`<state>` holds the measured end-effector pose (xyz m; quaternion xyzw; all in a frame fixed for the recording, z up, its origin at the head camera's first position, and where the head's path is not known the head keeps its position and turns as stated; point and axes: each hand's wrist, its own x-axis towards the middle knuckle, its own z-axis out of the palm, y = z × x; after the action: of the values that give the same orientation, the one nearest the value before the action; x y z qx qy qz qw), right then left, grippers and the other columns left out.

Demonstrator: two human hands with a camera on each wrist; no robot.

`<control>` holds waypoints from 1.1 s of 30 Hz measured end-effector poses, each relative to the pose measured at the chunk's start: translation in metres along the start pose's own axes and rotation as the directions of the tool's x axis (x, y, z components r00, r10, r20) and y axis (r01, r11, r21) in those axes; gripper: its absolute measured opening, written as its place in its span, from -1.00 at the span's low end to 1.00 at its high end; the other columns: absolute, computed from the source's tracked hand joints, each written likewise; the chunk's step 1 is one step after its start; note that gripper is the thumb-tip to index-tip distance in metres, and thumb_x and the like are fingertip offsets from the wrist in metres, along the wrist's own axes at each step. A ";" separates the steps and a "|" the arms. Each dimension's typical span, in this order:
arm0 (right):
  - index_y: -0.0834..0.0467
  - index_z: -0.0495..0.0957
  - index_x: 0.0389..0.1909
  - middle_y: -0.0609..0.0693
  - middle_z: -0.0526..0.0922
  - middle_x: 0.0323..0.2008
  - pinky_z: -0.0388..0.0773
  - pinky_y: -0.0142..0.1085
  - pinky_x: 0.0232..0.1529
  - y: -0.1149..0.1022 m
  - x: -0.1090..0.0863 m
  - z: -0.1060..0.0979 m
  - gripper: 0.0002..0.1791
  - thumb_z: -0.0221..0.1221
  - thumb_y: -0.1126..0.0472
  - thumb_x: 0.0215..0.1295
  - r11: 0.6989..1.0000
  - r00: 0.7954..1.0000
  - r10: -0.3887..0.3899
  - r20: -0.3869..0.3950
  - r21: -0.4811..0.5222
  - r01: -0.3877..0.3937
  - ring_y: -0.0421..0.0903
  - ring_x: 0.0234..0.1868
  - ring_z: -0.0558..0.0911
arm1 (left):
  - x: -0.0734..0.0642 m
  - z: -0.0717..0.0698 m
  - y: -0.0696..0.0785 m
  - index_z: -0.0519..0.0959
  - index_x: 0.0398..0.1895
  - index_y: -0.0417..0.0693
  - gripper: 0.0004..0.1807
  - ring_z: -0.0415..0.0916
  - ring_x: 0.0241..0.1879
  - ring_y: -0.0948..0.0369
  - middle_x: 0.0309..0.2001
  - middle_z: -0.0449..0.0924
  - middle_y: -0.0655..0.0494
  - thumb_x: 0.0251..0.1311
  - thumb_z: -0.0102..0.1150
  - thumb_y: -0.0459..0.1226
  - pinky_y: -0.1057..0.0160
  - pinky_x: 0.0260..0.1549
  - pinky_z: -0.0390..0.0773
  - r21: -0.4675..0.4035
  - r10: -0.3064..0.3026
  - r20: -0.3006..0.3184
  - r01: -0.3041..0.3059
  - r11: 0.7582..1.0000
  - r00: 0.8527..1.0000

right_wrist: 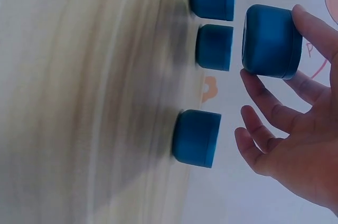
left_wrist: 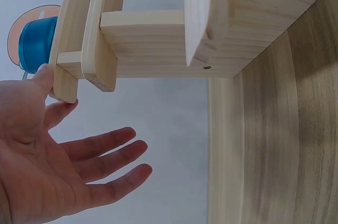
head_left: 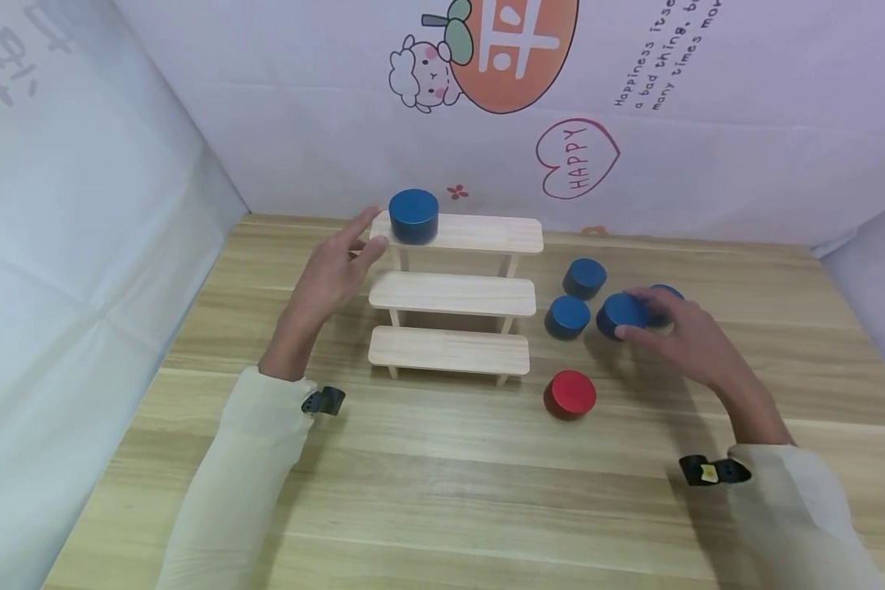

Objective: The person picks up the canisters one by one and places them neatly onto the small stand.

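My left hand [head_left: 330,274] is at the left end of a three-step wooden display shelf [head_left: 450,295]. Its thumb and index finger pinch the end of the top step, and the other fingers spread free in the left wrist view. A large blue round tin [head_left: 414,220] stands on that step, right by the thumb. On the other side, my right hand [head_left: 687,338] grips another blue round tin [right_wrist: 270,42] between thumb and fingers, raised off the table in the right wrist view. The middle and bottom steps carry nothing.
Right of the shelf stand several more blue tins, including one at the back [head_left: 585,279], one nearer the shelf [head_left: 568,317] and one partly behind my right hand [head_left: 666,297]. A red tin [head_left: 570,394] sits closer to me. A printed cloth [head_left: 324,147] hangs behind the wooden table [head_left: 428,492].
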<state>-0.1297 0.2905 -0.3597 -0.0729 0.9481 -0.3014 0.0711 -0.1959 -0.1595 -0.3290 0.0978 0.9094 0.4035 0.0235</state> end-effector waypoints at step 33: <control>0.08 0.26 0.46 0.35 0.34 0.34 0.25 0.44 0.12 -0.033 0.009 -0.014 -0.28 0.18 -0.14 0.40 1.000 1.000 -0.002 -0.029 0.019 0.003 0.42 0.31 0.31 | -0.002 0.000 0.000 0.07 0.60 0.22 -0.36 0.39 0.30 -0.08 0.37 0.37 -0.19 0.55 -0.15 0.06 -0.18 0.17 0.39 -0.005 0.001 0.002 -0.001 1.000 1.000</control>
<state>-0.1378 0.2702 -0.3296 -0.0690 0.9459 -0.3116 0.0579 -0.1944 -0.1603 -0.3289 0.0989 0.9083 0.4057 0.0246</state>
